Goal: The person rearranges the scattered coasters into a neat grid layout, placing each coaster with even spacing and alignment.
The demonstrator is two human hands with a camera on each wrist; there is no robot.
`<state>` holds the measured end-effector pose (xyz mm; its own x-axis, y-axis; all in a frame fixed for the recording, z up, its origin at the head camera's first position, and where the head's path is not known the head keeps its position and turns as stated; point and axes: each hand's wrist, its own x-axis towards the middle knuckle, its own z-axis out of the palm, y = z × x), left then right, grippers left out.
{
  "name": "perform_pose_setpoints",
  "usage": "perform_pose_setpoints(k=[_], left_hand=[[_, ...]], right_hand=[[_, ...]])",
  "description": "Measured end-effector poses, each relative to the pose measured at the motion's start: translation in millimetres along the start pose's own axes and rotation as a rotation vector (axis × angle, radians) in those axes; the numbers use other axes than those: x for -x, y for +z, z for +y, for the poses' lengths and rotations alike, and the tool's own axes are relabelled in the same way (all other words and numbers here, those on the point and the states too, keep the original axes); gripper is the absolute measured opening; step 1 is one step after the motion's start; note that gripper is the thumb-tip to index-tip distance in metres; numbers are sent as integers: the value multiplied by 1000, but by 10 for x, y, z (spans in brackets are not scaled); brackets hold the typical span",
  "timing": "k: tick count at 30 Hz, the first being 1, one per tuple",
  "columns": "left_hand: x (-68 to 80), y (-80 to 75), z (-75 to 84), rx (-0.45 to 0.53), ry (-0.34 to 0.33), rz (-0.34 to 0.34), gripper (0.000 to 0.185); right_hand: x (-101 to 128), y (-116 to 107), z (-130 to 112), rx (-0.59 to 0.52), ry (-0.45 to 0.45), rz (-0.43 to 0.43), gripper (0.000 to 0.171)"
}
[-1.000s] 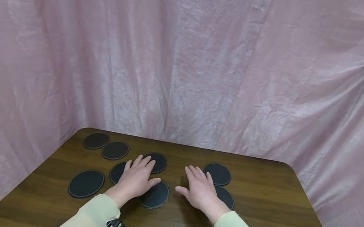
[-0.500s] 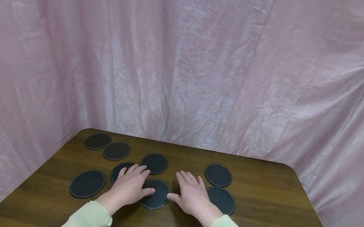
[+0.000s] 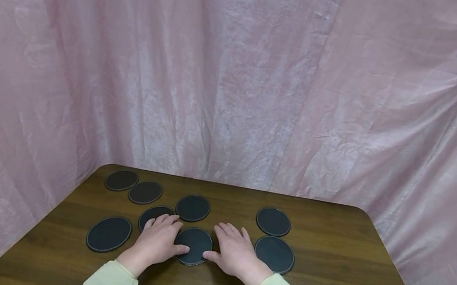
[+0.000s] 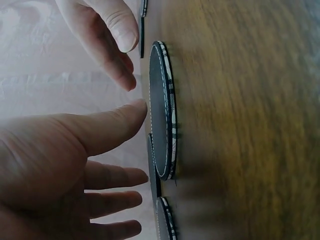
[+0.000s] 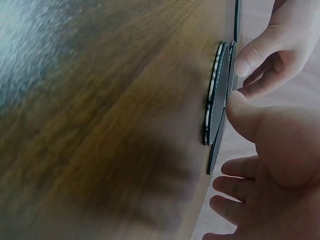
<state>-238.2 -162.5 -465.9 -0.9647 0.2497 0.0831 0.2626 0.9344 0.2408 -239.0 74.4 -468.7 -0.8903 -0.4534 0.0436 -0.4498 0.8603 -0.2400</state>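
Several round black coasters with stitched rims lie on a dark wooden table (image 3: 345,283). My left hand (image 3: 157,240) and right hand (image 3: 237,254) lie flat with straight fingers on either side of the middle coaster (image 3: 194,245). Both thumbs touch its rim. In the left wrist view my left thumb (image 4: 132,109) rests against that coaster (image 4: 162,130), with the right hand's fingers (image 4: 112,35) beyond it. In the right wrist view the right thumb (image 5: 240,107) touches the coaster (image 5: 216,107), and the left hand (image 5: 272,47) sits opposite. Neither hand holds anything.
Other coasters lie at the back left (image 3: 121,180), beside it (image 3: 145,192), behind the hands (image 3: 192,207), under my left fingertips (image 3: 155,214), at the near left (image 3: 109,233) and on the right (image 3: 273,221) (image 3: 275,253). Pink cloth (image 3: 240,74) hangs around the table.
Both hands have slid back toward me and closer together. The left hand has come off the middle coaster, and the thumbs now flank it.
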Motion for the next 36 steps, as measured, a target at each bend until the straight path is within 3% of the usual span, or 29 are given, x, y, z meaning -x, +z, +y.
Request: perform_pose_setpoints(k=[16,36], left_hand=[[53,47,-34,18,47,26,65],[20,52,-95,85,24,-20,70]], right_hand=[[-24,36,-14,17,6,-7,70],[-88,67,-10,8,-15,22,57]])
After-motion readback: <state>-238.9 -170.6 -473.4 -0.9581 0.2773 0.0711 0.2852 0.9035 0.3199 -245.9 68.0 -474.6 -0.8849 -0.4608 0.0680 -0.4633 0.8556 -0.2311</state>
